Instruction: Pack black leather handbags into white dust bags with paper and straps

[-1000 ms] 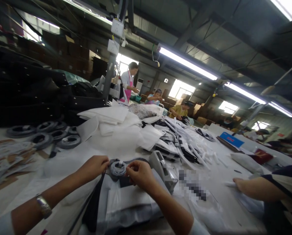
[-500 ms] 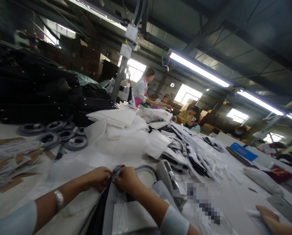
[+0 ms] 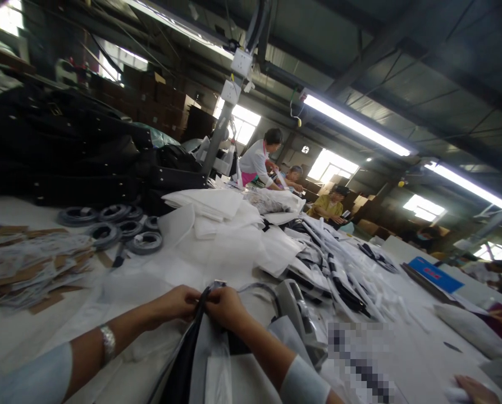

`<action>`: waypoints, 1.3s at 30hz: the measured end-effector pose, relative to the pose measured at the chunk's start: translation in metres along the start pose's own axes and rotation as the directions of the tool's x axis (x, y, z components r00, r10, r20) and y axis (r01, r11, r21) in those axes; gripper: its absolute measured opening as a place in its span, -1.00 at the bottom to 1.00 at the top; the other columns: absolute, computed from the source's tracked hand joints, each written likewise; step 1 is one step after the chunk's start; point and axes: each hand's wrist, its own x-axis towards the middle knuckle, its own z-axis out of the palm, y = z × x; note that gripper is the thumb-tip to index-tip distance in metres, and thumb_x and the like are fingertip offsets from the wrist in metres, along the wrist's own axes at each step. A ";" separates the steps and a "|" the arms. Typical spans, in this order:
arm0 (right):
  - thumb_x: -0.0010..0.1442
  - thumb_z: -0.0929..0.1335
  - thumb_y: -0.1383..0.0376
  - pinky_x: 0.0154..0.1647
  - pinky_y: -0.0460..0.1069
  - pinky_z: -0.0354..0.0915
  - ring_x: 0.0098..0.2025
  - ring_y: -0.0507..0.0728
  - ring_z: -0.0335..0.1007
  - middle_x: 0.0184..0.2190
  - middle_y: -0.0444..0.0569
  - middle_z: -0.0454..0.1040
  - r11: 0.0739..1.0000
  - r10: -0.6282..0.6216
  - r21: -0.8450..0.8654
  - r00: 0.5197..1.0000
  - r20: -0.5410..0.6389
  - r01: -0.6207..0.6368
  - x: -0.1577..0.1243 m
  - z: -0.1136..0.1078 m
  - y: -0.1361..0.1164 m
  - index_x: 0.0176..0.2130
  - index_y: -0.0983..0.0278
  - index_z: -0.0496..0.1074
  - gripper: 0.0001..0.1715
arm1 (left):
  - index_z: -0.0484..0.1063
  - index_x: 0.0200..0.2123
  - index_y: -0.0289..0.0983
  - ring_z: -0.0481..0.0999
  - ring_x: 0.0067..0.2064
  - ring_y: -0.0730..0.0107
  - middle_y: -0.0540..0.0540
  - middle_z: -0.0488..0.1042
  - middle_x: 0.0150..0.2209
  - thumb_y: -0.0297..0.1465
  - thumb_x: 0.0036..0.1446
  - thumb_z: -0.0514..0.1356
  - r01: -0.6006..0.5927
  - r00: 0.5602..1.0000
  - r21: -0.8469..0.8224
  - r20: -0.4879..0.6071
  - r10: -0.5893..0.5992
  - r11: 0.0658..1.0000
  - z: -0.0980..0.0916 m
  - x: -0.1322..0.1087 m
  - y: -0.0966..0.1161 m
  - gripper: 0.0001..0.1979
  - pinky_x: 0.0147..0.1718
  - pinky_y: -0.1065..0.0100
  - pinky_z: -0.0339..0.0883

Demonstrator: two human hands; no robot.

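My left hand point(image 3: 183, 303) is closed, its fingertips pinching the left edge of a dark strap-like piece point(image 3: 211, 289) with a shiny metal fitting at its top. My right hand point(image 3: 226, 308) grips the same piece from the other side, just below the fitting. Below my hands a black and grey item point(image 3: 187, 353) runs down toward me, with clear plastic and white sheeting beside it. From the right of my hands a grey strap curves over to a grey plastic device point(image 3: 295, 306). My fingers partly hide what they hold.
Coiled grey straps point(image 3: 145, 242) and a pile of cardboard tags point(image 3: 36, 264) lie at left. White sheets point(image 3: 229, 235) are heaped ahead, with wrapped black straps point(image 3: 339, 280) to their right. Black bags point(image 3: 86, 151) stand behind. Another person's hand point(image 3: 476, 390) is at lower right.
The view has swung slightly left, so the surroundings sit further right. My hands have come closer together at the strap-like piece, and its metal fitting shows more clearly.
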 end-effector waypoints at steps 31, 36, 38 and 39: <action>0.12 0.49 0.20 -0.47 -0.14 0.24 -0.43 0.08 0.49 -0.46 -0.07 0.61 0.994 -0.066 0.092 0.995 0.078 0.058 0.023 0.007 -0.005 -0.14 0.25 0.67 -0.70 | 0.53 -0.36 -0.27 0.23 -0.46 0.46 0.08 0.28 -0.51 0.11 -0.03 0.29 0.075 0.959 -0.119 -0.262 -0.104 0.990 -0.014 -0.017 -0.008 -0.48 -0.53 0.47 0.03; 0.07 0.49 0.30 -0.40 -0.16 0.29 -0.40 0.05 0.50 -0.42 -0.12 0.62 0.983 -0.133 0.150 0.979 0.155 0.110 0.019 -0.004 -0.006 -0.16 0.24 0.67 -0.73 | 0.55 -0.30 -0.21 0.42 -0.19 0.35 -0.03 0.47 -0.27 0.11 0.00 0.31 0.106 0.977 -0.249 -0.156 -0.148 0.963 -0.023 -0.031 -0.003 -0.51 -0.35 0.48 0.27; 0.06 0.46 0.39 -0.38 -0.16 0.32 -0.37 0.06 0.53 -0.37 -0.14 0.63 0.979 -0.166 0.152 0.970 0.180 0.139 0.010 -0.010 -0.006 -0.07 0.19 0.64 -0.60 | 0.55 -0.28 -0.19 0.45 -0.08 0.30 -0.04 0.50 -0.19 0.09 0.02 0.32 0.087 0.986 -0.311 -0.106 -0.126 0.946 -0.026 -0.035 -0.003 -0.53 -0.17 0.40 0.37; 0.06 0.43 0.43 -0.35 -0.16 0.33 -0.34 0.07 0.54 -0.33 -0.13 0.64 0.978 -0.176 0.143 0.968 0.177 0.151 0.006 -0.013 -0.006 -0.02 0.17 0.61 -0.53 | 0.54 -0.28 -0.19 0.46 -0.04 0.27 -0.05 0.51 -0.17 0.08 0.02 0.32 0.076 0.990 -0.340 -0.084 -0.110 0.937 -0.026 -0.037 -0.003 -0.55 -0.09 0.35 0.39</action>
